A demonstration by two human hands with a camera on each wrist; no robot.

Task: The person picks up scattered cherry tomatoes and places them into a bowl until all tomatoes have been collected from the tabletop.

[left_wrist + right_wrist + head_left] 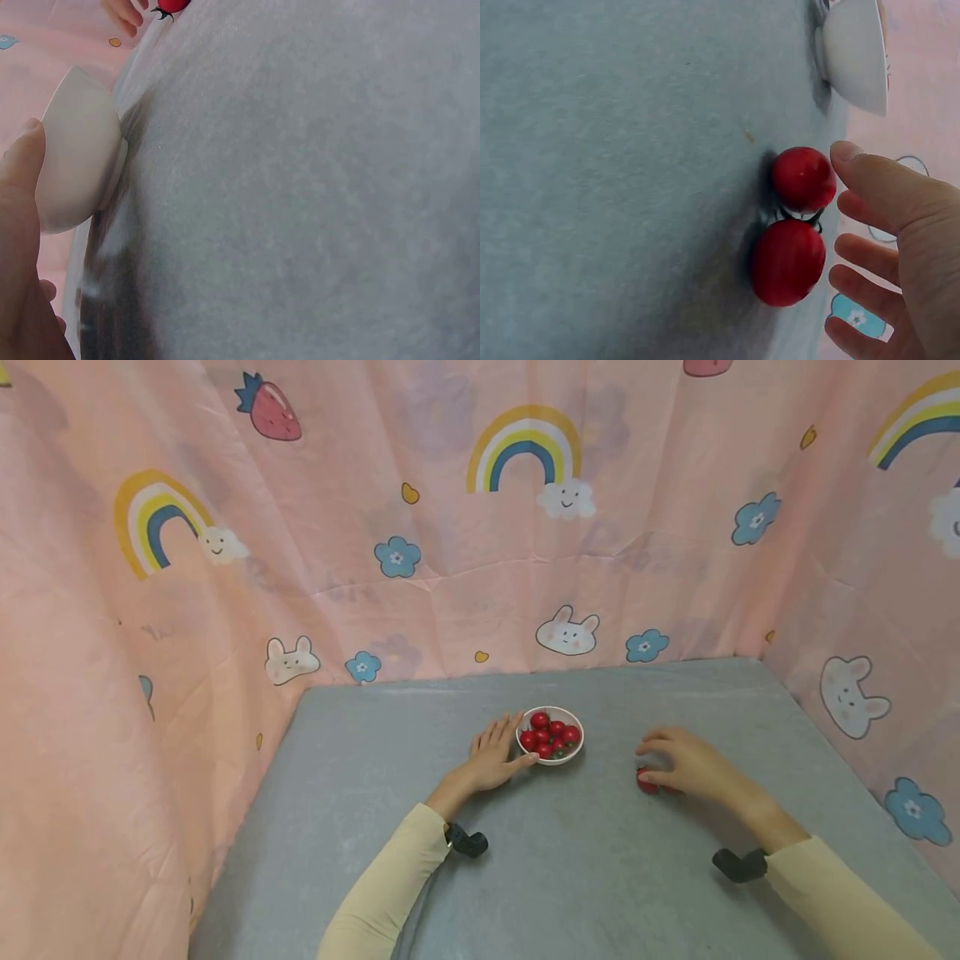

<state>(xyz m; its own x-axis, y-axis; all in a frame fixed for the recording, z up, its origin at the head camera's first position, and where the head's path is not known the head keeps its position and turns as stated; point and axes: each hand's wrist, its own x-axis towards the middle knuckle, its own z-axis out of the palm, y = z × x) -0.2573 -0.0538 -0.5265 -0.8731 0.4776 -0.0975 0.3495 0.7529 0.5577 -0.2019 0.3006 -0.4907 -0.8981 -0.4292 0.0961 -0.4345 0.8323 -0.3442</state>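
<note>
The right hand (693,766) lies on the grey table (375,793), fingers loosely curled and spread over two loose tomatoes (791,229). In the right wrist view the thumb (877,187) is just beside the upper tomato, perhaps brushing it, and the other fingers hang near the lower one without closing on it; the two tomatoes touch each other, stem ends together, and rest on the table right under the palm. The grip is fairly wide and holds nothing.

Well off to that hand's left, the left hand (497,753) rests flat beside a small white bowl (573,720). Its fingers are straight along the bowl's left side and the thumb (21,161) presses against the bowl's outer wall, so the hand touches the bowl rather than wrapping it. Inside the bowl, just past those fingertips, is a heap of red tomatoes (550,736).

Beyond both hands, a pink curtain (450,527) printed with rainbows, rabbits and flowers closes off the table's far edge and sides.
</note>
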